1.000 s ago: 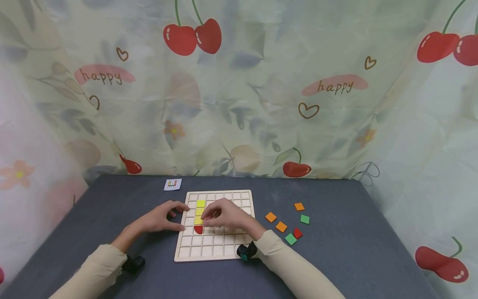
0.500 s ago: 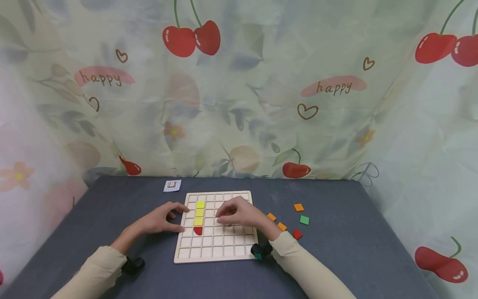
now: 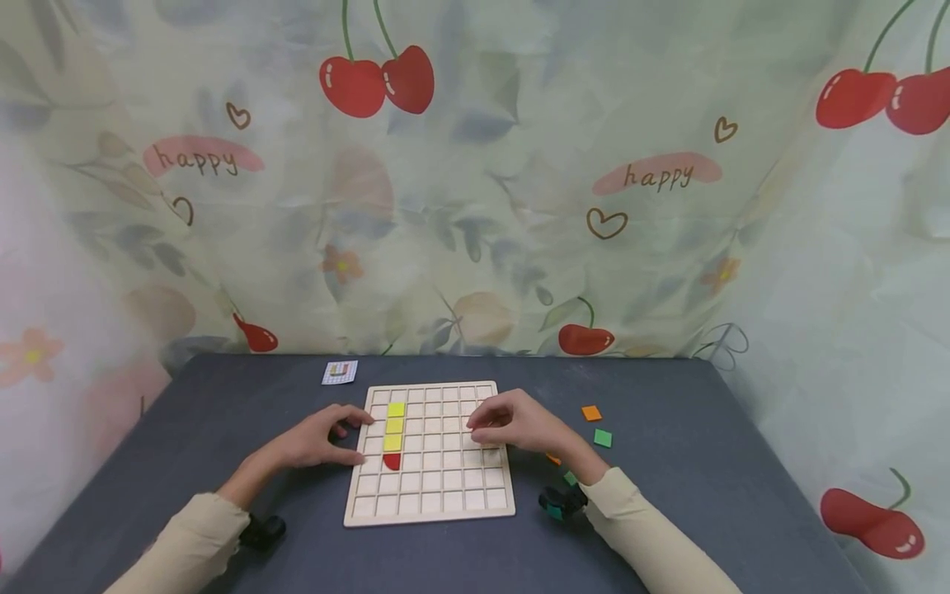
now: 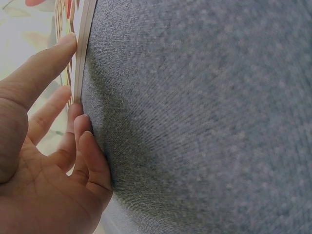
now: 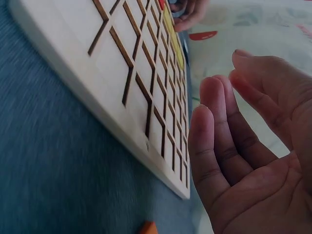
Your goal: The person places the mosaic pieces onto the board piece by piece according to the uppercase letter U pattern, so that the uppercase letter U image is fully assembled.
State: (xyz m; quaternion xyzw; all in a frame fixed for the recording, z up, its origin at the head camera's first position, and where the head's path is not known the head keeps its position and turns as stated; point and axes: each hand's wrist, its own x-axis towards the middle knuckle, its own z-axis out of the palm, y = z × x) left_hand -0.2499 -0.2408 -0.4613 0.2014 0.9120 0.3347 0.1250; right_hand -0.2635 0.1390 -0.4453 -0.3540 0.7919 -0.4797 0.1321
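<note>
A pale wooden grid board (image 3: 430,478) lies flat on the dark table. Three yellow square tiles (image 3: 394,426) form a column in its left part, and a red rounded tile (image 3: 392,462) lies just below them. My left hand (image 3: 312,437) rests at the board's left edge, thumb and fingers spread; in the left wrist view its thumb (image 4: 63,46) touches the board's side (image 4: 84,48). Over the board's right side hovers my right hand (image 3: 519,422), fingers loosely bent with nothing between them in the right wrist view.
Right of the board lie loose tiles, among them an orange tile (image 3: 591,413) and a green tile (image 3: 603,438); others are partly hidden by the right forearm. A small printed pattern card (image 3: 340,373) lies behind the board's left corner. A patterned curtain (image 3: 475,206) hangs behind the table.
My right hand has moved right from beside the yellow and red tiles to the board's right edge, its forearm now covering some loose tiles. The left hand stays put.
</note>
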